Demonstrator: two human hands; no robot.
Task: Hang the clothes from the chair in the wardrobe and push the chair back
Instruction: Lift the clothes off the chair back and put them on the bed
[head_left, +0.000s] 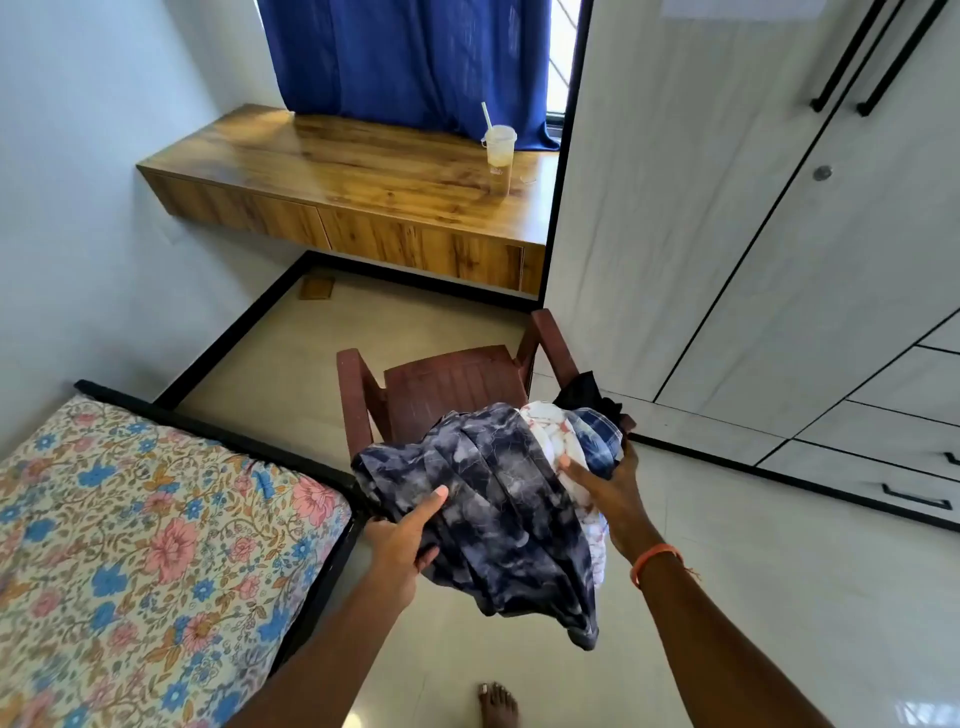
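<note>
A dark red plastic chair (452, 382) stands in the middle of the floor, facing the desk, its seat bare. A bundle of clothes hangs over its back: a dark blue-grey mottled garment (498, 504) on top, a white patterned one (550, 431), a blue checked one (600, 439) and a black one (587, 392) behind. My left hand (405, 540) grips the mottled garment's left edge, thumb on top. My right hand (605, 486) holds the bundle from the right, fingers curled into the white and checked cloth. The white wardrobe (779, 234) stands at right, doors closed.
A wooden wall-mounted desk (363, 171) with a plastic cup and straw (500, 150) is behind the chair, under a blue curtain (415, 57). A bed with a floral mattress (140, 545) fills the left. My bare foot (497, 704) is on the tiled floor.
</note>
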